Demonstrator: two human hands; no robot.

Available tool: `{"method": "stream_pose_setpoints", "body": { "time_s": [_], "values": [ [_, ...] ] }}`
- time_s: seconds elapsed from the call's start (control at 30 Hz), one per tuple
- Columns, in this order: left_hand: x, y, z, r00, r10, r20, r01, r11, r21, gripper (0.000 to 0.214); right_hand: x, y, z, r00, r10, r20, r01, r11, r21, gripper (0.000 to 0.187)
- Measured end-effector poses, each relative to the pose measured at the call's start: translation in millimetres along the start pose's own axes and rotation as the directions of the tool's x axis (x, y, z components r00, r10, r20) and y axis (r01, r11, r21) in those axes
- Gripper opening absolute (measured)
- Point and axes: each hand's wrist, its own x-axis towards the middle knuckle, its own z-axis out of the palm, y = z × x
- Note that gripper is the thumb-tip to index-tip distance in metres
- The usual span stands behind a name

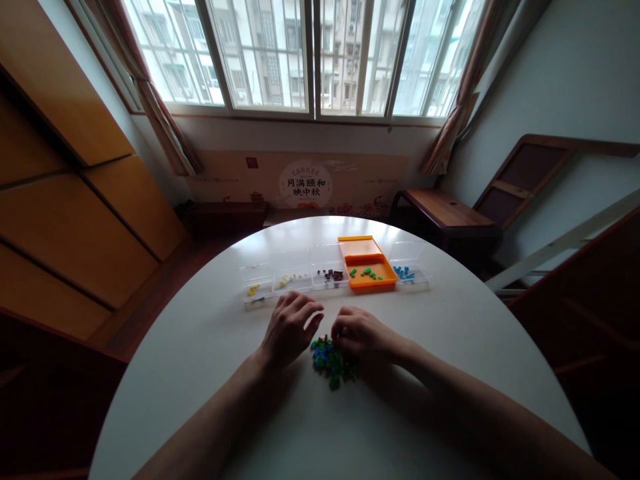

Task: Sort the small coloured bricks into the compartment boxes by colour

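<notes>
A heap of small building bricks [330, 363], mostly green and blue with a few brown ones, lies on the white round table. Just left of it is my left hand [291, 331], its thumb and bent fingers apart with nothing visible between them. My right hand [364, 331] rests over the heap's right upper edge, fingers curled together; whatever the fingertips hold is hidden. Beyond both hands stands a row of open boxes. An orange box [373, 287] holds green bricks [370, 273]. Clear boxes beside it hold blue bricks [404, 273], dark brown bricks [334, 275], pale yellow pieces [286, 281] and yellow bricks [253, 291].
The round table [190, 360] curves away on both sides. Past its far edge are a wooden bench [445, 208], a printed panel [225, 177] and a barred window [270, 53]. Wooden cabinets [65, 213] line the left wall.
</notes>
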Motion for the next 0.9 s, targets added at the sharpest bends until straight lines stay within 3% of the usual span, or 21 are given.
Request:
{"method": "stream_pose_setpoints", "body": {
  "time_s": [0.4,0.63,0.77,0.9],
  "values": [
    [-0.7,0.3,-1.7,1.0,0.011,0.007,-0.011,1.0,0.002,0.008,1.3,-3.0,7.2,0.999,0.025,-0.047,-0.025,1.0,-0.01,0.014],
    [-0.4,1.3,-3.3,0.997,0.068,0.028,-0.067,0.998,-0.017,0.007,3.0,-2.2,9.3,0.986,0.095,-0.14,-0.064,0.976,0.21,0.012],
    [0.5,4.7,-6.1,0.993,0.101,0.059,-0.098,0.994,-0.047,0.007,6.4,0.2,13.5,0.954,0.205,-0.217,-0.113,0.921,0.372,0.007],
    [1.5,6.6,-7.6,0.987,0.143,0.078,-0.138,0.988,-0.064,0.006,9.2,-0.2,14.9,0.937,0.236,-0.258,-0.091,0.877,0.472,0.009]
  ]
}}
